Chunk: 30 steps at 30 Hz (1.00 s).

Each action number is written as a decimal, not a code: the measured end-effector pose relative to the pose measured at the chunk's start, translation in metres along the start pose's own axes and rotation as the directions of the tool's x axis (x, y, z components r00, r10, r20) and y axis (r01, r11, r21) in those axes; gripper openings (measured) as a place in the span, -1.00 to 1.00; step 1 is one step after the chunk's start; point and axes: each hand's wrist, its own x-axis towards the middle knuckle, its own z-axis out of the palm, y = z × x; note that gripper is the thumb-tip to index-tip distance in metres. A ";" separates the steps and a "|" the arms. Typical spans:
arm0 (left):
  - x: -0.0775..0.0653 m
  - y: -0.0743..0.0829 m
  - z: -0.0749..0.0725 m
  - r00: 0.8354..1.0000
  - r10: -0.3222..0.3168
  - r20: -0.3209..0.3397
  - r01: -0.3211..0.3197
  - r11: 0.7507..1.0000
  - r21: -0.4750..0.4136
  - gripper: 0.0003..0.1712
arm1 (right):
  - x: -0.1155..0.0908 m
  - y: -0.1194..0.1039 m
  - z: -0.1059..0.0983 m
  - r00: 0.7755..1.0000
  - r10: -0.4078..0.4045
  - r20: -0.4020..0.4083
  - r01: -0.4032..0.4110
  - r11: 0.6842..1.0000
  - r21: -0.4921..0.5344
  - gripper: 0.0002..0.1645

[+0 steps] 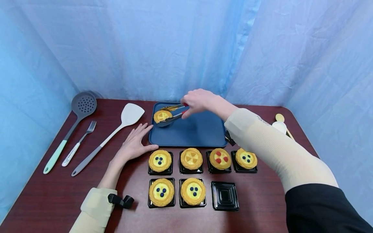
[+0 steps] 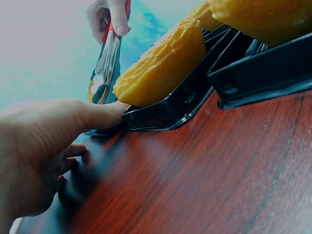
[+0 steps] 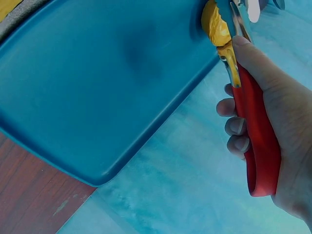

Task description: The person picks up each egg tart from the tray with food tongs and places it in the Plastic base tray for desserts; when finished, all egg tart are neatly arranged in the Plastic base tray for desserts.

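My right hand [image 1: 198,101] grips red-handled tongs [image 3: 261,141] over the blue tray [image 1: 201,129]. Between the tongs' tips, at the tray's left end, is a tart [image 1: 162,116] with pale yellow wedges on top. My left hand [image 1: 135,142] rests with spread fingers on the table at the tray's lower left corner. In the left wrist view its thumb reaches to a black container [image 2: 165,114] that bears a tart [image 2: 165,63]. Below the tray, several tarts sit on black square containers, topped with blue dots, yellow wedges or red pieces. One container [image 1: 225,196] at the front right bears no tart.
To the left lie a grey slotted skimmer [image 1: 84,104], a fork [image 1: 79,142] and a white spatula [image 1: 131,114]. A wooden spoon [image 1: 279,117] and a white item [image 1: 279,127] lie at the right, partly behind my right arm. Blue curtains [image 1: 145,48] hang around the table.
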 end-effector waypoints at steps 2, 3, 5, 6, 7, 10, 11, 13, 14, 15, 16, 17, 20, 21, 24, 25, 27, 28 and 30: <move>0.000 0.000 0.000 1.000 -0.001 0.000 0.001 1.000 0.001 0.08 | 0.000 0.000 0.000 1.000 -0.001 0.000 0.001 1.000 -0.001 -0.20; 0.000 0.000 0.000 1.000 -0.001 0.001 0.001 1.000 0.003 0.08 | 0.000 0.000 0.000 1.000 -0.001 0.000 0.001 1.000 -0.001 -0.20; 0.000 0.000 0.000 1.000 -0.001 0.000 0.001 1.000 0.003 0.08 | 0.000 0.000 0.000 1.000 -0.001 -0.001 0.001 1.000 -0.001 -0.20; 0.000 0.000 0.000 1.000 -0.002 -0.001 0.002 1.000 0.004 0.08 | 0.000 0.000 0.000 1.000 0.000 -0.003 0.000 1.000 -0.001 -0.20; 0.000 0.000 0.000 1.000 -0.002 0.000 0.002 1.000 0.004 0.08 | 0.000 -0.001 0.000 1.000 0.001 -0.003 -0.001 1.000 0.000 -0.19; 0.000 0.000 0.000 1.000 -0.007 0.002 0.007 1.000 0.000 0.08 | 0.000 -0.001 0.000 1.000 -0.001 0.000 0.001 1.000 -0.001 -0.18; 0.000 0.000 0.000 1.000 -0.005 0.003 0.005 1.000 0.000 0.08 | 0.000 -0.001 0.000 1.000 0.000 0.000 0.000 1.000 -0.002 -0.18; -0.001 0.000 0.000 1.000 -0.005 0.003 0.005 1.000 -0.001 0.08 | 0.000 -0.002 0.000 1.000 0.001 0.003 -0.001 1.000 -0.001 -0.19; -0.001 0.000 0.000 1.000 -0.006 0.002 0.006 1.000 -0.002 0.08 | 0.000 -0.002 -0.001 1.000 0.001 0.002 -0.001 1.000 -0.003 -0.19; -0.001 0.000 0.000 1.000 -0.006 0.001 0.006 1.000 -0.002 0.08 | 0.000 -0.002 -0.001 1.000 0.002 0.002 -0.002 1.000 -0.003 -0.19; -0.001 0.000 0.000 1.000 -0.005 0.001 0.005 1.000 -0.001 0.08 | 0.000 -0.002 -0.002 1.000 0.002 0.001 -0.002 1.000 -0.003 -0.20; -0.002 0.000 0.000 1.000 -0.005 0.000 0.005 1.000 0.000 0.08 | 0.000 -0.003 -0.002 1.000 0.002 0.001 -0.002 1.000 -0.003 -0.20; -0.003 0.000 -0.001 1.000 -0.009 0.000 0.009 1.000 0.000 0.08 | 0.000 -0.003 -0.003 1.000 -0.002 0.004 0.002 1.000 -0.002 -0.21; -0.003 -0.001 -0.001 1.000 -0.008 0.000 0.008 1.000 0.001 0.08 | 0.000 -0.003 -0.003 1.000 -0.004 0.005 0.004 1.000 0.000 -0.21; -0.003 -0.001 -0.001 1.000 -0.011 0.001 0.011 1.000 0.001 0.09 | 0.001 -0.003 -0.003 1.000 -0.009 0.008 0.009 1.000 0.001 -0.22; -0.003 -0.001 -0.001 1.000 -0.011 0.001 0.011 1.000 0.000 0.09 | 0.001 -0.003 -0.003 1.000 -0.009 0.007 0.009 1.000 0.002 -0.22; -0.002 -0.001 -0.001 1.000 -0.012 0.000 0.012 1.000 0.001 0.09 | 0.001 -0.003 -0.003 1.000 -0.008 0.004 0.008 1.000 0.002 -0.23; -0.002 -0.001 -0.001 1.000 -0.013 0.000 0.013 1.000 0.000 0.09 | 0.001 -0.003 -0.003 1.000 -0.008 0.003 0.008 1.000 0.001 -0.23; -0.002 -0.001 -0.001 1.000 -0.013 -0.001 0.013 1.000 0.001 0.09 | 0.001 -0.003 -0.003 1.000 -0.007 0.001 0.007 1.000 0.002 -0.24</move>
